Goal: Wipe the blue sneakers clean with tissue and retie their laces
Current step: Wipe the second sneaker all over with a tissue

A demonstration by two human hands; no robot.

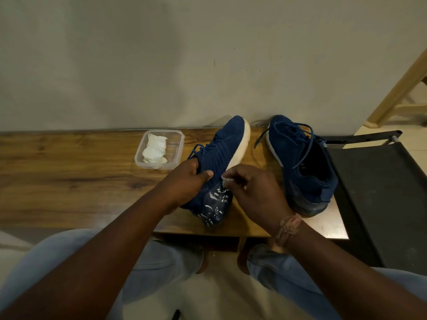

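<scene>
Tissue (227,180), a small white wad, is pinched between the fingertips of the right hand (256,195), which presses it to the side of the near sneaker (219,162) just above its patterned heel. The left hand (187,181) is clamped on that same sneaker from the other side, thumb lying across the blue knit upper and fingers wrapped around the collar, hidden from view. The shoe is tipped onto its side, so its white sole faces the right hand; its long axis runs from the heel, close to the person at the table's near edge, up and away to the toe, which points at the wall (161,65).

The heel lies close to the near edge of the wooden table (69,181). Left of the left hand the tabletop lies bare for a long stretch. Just beyond the left hand's knuckles sits a clear plastic container (178,146) holding more crumpled white tissue.

Right of the right hand, the second sneaker (300,162) stands upright on its sole, apart from the held one, toe also toward the wall, its laces (305,139) loose and trailing. Its outer side lies along the table's right edge, where a black chair (374,192) stands close by.
</scene>
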